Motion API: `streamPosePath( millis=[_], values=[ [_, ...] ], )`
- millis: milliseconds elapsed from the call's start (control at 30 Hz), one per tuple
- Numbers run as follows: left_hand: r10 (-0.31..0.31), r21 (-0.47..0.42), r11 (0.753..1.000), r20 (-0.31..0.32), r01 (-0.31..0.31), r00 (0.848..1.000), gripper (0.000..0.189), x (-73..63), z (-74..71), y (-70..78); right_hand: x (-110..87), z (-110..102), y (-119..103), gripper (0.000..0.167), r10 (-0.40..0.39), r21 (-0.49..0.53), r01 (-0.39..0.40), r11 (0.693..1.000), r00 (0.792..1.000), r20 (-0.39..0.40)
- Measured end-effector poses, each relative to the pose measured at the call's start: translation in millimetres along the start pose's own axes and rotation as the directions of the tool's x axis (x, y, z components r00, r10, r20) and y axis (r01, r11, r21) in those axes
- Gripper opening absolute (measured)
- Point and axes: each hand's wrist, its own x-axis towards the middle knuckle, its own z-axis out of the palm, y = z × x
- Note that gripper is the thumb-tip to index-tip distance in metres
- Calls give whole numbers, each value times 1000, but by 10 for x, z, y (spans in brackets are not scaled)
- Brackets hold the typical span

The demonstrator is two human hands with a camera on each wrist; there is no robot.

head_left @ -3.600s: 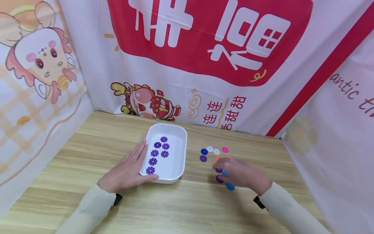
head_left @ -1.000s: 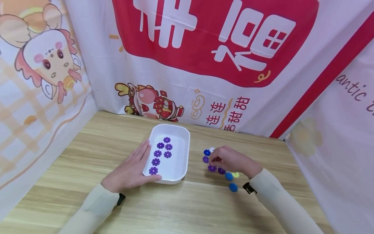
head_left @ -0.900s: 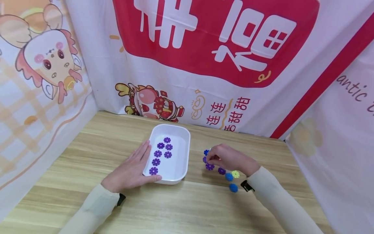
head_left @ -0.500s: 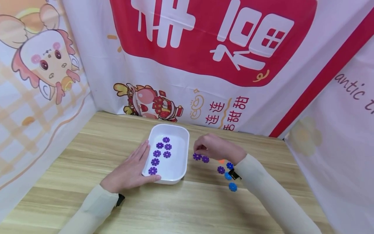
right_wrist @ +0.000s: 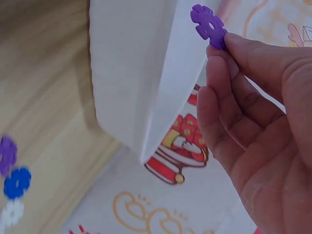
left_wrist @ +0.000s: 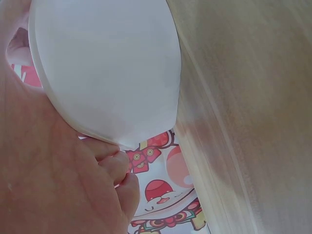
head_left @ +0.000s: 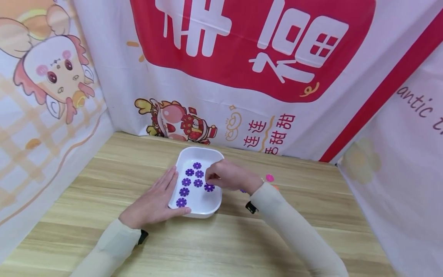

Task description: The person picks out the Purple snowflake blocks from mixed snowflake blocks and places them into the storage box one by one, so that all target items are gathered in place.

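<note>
Between the thumb and fingertips, my right hand [head_left: 233, 175] pinches a purple snowflake disc [head_left: 209, 187] inside the right side of a white plastic tray [head_left: 199, 213]. In the right wrist view this notched disc [right_wrist: 208, 23] is tilted, beside the tray's wall [right_wrist: 126, 63]. Several purple snowflake discs [head_left: 186, 182] lie flat on the tray's floor, toward its left. My left hand [head_left: 152, 202] rests against the tray's left side, fingers straight, thumb on the near left corner. In the left wrist view the tray's outside [left_wrist: 107, 68] hides its contents.
On the wooden table [head_left: 207, 250] right of the tray lie other snowflake discs, partly hidden by the right arm: a pink one [head_left: 270, 178] shows. The right wrist view shows blue [right_wrist: 17, 183], purple [right_wrist: 7, 155] and white [right_wrist: 12, 213] discs. Printed cloth [head_left: 194, 88] hangs behind.
My right hand has picked a purple snowflake disc from the loose discs on the right and carried it left, over the tray's rim into the tray. My left hand stays at the tray.
</note>
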Motion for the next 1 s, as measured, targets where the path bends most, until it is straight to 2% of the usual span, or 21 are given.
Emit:
streamPosePath(
  millis=[233,400,800,1000],
  values=[
    [7,-2,1000,2,-7,1000,125,3,7,-3,223,215,13,12,22,50,-23,998,1000,9],
    [13,1,1000,1,-13,1000,127,11,5,-4,336,366,37,11,55,48,-55,997,998,16],
    [16,14,1000,-3,-16,1000,126,5,-1,-3,463,571,98,13,172,22,-173,985,985,22],
    [18,6,1000,-6,-18,1000,126,3,-6,0,514,601,98,12,193,-24,-192,981,981,29]
  ],
)
